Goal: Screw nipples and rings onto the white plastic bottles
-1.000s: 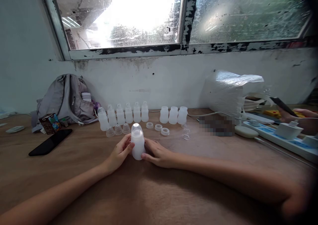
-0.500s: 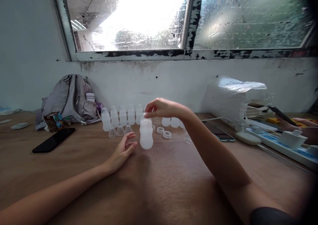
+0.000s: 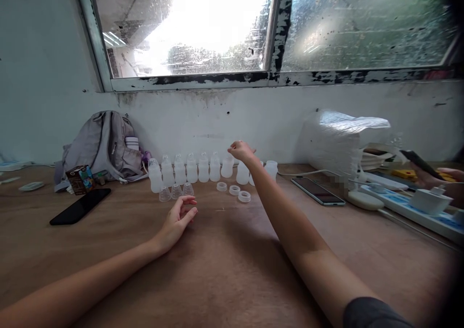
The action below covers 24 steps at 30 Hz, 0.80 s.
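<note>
A row of translucent white baby bottles (image 3: 179,169) with clear domed caps stands toward the wall. The rightmost capped bottle (image 3: 214,167) has an uncapped bottle (image 3: 227,167) beside it. My right hand (image 3: 242,150) reaches over the uncapped bottle's top, fingers bent together; whether they grip its rim is hidden. More uncapped bottles (image 3: 271,169) stand partly behind my right forearm. My left hand (image 3: 178,223) lies on the table with curved fingers apart, holding nothing. Just beyond it sit three clear domed caps (image 3: 176,191). Three white screw rings (image 3: 234,190) lie in front of the bottles.
A black phone (image 3: 80,206), small carton (image 3: 80,179) and grey backpack (image 3: 103,149) are on the left. Another phone (image 3: 318,191), a power strip (image 3: 400,201) and a white plastic bag (image 3: 333,147) are on the right. Another person's hand (image 3: 427,177) holds a dark device.
The capped bottle my right hand carried now stands at the row's right end. That hand has let go and moved right and back. My left hand has barely shifted.
</note>
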Available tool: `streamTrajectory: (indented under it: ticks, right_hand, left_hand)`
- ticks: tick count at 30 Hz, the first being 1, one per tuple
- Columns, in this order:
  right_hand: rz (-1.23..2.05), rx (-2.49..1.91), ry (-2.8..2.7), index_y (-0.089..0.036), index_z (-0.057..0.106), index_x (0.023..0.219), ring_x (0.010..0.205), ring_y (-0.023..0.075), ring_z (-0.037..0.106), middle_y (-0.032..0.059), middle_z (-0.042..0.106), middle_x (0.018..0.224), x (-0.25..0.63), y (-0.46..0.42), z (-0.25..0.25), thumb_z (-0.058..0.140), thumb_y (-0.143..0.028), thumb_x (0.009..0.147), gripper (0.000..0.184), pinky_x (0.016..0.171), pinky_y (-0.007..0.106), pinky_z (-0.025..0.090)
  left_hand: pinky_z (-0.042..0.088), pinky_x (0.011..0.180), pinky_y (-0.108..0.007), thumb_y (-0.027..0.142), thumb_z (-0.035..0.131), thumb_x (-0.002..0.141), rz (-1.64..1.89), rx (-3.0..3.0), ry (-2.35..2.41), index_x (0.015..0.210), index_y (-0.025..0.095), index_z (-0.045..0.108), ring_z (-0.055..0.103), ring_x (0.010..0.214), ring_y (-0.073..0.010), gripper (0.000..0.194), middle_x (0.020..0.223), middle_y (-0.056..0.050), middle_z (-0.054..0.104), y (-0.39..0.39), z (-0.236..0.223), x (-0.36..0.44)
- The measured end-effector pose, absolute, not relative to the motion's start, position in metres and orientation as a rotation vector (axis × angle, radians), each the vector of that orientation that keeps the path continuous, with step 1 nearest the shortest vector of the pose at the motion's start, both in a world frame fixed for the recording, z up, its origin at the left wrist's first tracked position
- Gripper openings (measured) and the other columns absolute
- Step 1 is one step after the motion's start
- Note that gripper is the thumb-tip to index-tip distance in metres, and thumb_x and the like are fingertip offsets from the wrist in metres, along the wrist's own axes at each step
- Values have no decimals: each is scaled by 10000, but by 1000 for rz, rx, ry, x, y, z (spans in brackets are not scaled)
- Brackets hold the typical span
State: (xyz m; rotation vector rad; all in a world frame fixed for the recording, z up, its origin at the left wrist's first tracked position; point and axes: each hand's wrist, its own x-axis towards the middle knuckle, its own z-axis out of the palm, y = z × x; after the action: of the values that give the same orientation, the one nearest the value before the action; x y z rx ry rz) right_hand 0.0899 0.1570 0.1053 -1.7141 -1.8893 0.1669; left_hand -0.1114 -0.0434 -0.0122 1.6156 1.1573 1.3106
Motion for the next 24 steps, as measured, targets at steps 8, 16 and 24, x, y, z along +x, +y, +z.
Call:
streamTrajectory:
  ticks: [8,16,24]
  right_hand:
    - [144,-1678,-1790,-221,533,1087,1065,250,462,98,571,1119,96,179,72,433,-251,818,288,874,510,265]
    - [118,-1585,-1782,-221,585,943,962,235,519,64,641,944,96,182,71,475,-269,805,182,836,459,287]
    - [50,-1422,-1798,-185,574,973,841,175,560,68,639,914,91,189,60,477,-246,809,200,703,268,375]
  left_hand:
    - [450,663,-249,331,484,807,1311,1581,1122,1042,191,429,539,881,-155,279,1012,-48,485,-43,-12,-111]
    - [451,665,-254,342,478,809,1301,1596,1147,1021,184,450,541,879,-164,265,995,-54,499,-44,-11,-110]
    - [445,657,-246,352,484,803,1291,1609,1159,989,187,480,542,874,-167,249,986,-52,523,-43,-12,-111]
